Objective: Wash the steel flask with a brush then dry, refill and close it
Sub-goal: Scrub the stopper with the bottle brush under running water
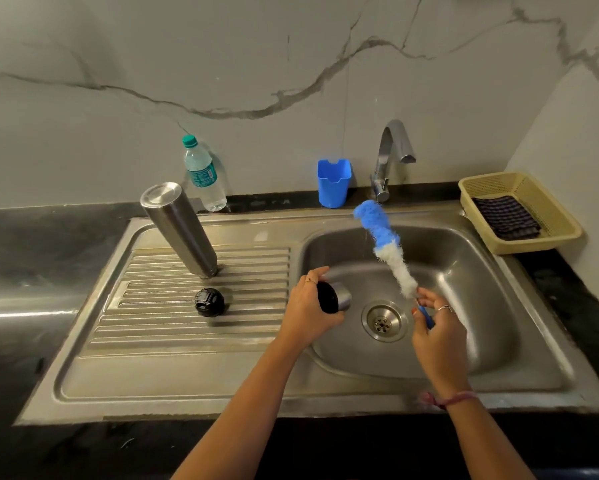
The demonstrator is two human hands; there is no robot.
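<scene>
Over the sink basin (464, 271), seen from the head camera, both hands work close together above the drain (384, 320). The left hand (308, 311) has its grip curled round a small steel cup lid (336, 297) with a black inside, held on its side at the basin's left edge. The right hand (436, 336) pinches the blue handle of a bottle brush (384, 244); its grip is closed on that handle, and the brush points up and away toward the basin's back edge, blue sponge at the tip and white bristles below.

On the ribbed drainboard (152, 323) left of the basin, the steel flask (180, 230) stands upside down, mouth on the ribs near the drainboard's back edge, leaning in this wide view. A black stopper (209, 301) lies on the ribs nearer the front, apart from the flask.

Along the back edge of the dark surface (31, 244), against the marble wall, stand a plastic water bottle (202, 174) with a green cap, just behind the flask, and a blue holder (333, 181) beside the tap (391, 157). At the surface's right edge a cream basket (533, 188) holds a folded dark checked cloth (505, 218).
</scene>
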